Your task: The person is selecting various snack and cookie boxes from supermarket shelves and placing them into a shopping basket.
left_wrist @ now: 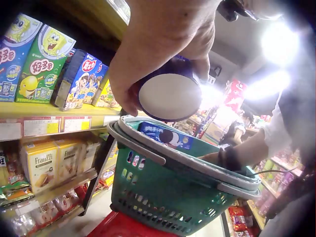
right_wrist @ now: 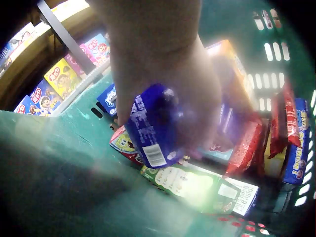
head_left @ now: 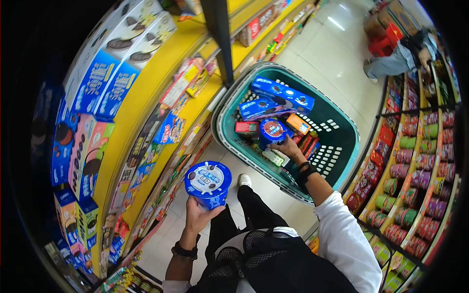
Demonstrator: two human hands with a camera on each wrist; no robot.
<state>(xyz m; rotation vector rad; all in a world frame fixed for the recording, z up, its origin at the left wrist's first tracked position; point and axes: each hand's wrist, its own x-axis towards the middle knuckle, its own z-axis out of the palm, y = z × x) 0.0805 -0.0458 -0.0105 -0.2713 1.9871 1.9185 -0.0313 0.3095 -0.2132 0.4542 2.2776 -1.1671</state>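
Observation:
My left hand (head_left: 198, 216) holds a blue cookie cup (head_left: 209, 185), its lid printed with white cream and dark sandwich cookies, upright beside the shopping basket. In the left wrist view the cup's white base (left_wrist: 169, 97) shows under the fingers. Inside the green basket (head_left: 344, 139), my right hand (head_left: 292, 150) grips a second blue cookie cup (head_left: 272, 131) with a brown picture on its lid. The right wrist view shows this cup's barcode side; the hand hides part of it. Around it lie two long blue cookie boxes (head_left: 283, 93), an orange box (head_left: 298, 124) and a green-and-white box (right_wrist: 187, 182).
Shelves of boxed snacks (head_left: 105, 85) rise close on my left. To the right stands a rack of small tubs (head_left: 410, 171). Farther along the tiled aisle (head_left: 337, 53) are a person's legs (head_left: 391, 61) and a red stool (head_left: 387, 41).

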